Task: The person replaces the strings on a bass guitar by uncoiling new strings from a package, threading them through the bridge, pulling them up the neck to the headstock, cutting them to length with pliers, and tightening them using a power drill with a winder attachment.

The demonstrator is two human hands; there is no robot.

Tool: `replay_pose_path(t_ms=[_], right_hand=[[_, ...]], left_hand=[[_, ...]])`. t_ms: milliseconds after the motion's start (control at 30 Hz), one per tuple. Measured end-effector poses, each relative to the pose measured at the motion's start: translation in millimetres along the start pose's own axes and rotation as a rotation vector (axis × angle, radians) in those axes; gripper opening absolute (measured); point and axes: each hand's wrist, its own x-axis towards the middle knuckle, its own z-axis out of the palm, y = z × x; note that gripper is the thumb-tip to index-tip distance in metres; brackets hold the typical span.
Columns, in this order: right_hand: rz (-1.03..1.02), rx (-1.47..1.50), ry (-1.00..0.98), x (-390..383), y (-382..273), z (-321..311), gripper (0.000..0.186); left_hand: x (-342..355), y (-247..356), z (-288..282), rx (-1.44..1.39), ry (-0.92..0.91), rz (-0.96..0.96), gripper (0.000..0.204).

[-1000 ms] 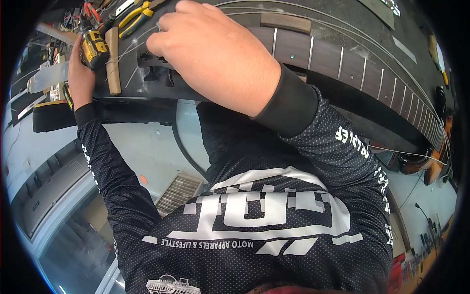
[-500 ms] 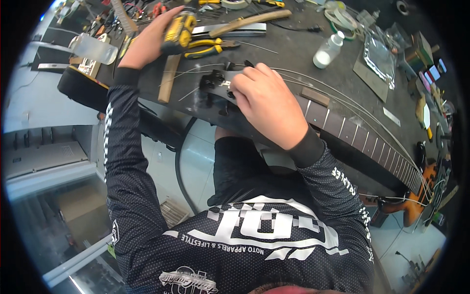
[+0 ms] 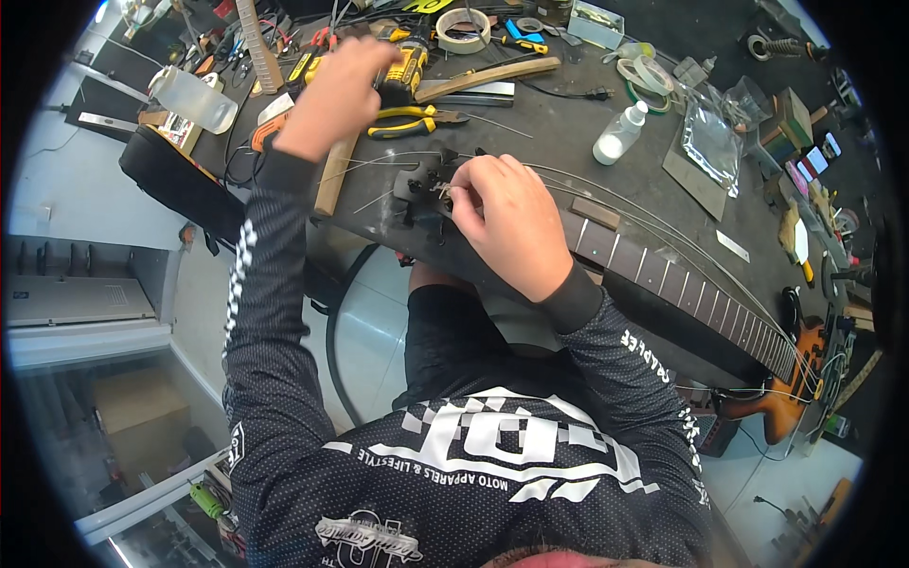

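An electric guitar lies along the bench edge, its black headstock [image 3: 409,210] near the middle and its sunburst body [image 3: 784,409] at the far right. My right hand [image 3: 516,222] is closed over the nut end of the neck, thumb and fingers pinched together. A small brassy bit shows by the thumb; what the fingers hold is hidden. Loose strings [image 3: 653,210] arc above the fretboard [image 3: 677,284]. My left hand [image 3: 341,99] is raised at the left, beside a yellow-and-black power drill [image 3: 407,71]. Its fingers are blurred, so its grip is unclear.
Yellow-handled pliers [image 3: 402,123], wood strips [image 3: 336,175] and a tape roll [image 3: 463,33] lie around the drill. A white-filled bottle [image 3: 617,134] stands beyond the neck. Foil packaging [image 3: 710,151] sits at the right; a black padded case [image 3: 170,175] is at the left.
My left hand has shifted right and nearer, now in front of the drill's left side. My right hand stays pinched at the nut end. The view has tilted slightly.
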Motion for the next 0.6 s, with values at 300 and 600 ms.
replay_pose_path(t_ms=[300,600], right_hand=[[0.460,1.106,0.092,-6,-23,-17,0.012],[0.500,1.194,-0.007,-23,-39,-43,0.014]], left_hand=[[-45,32,39,0.017,-0.266,-0.082,0.020],[-73,33,-1,-0.453,-0.080,-0.154,0.016]])
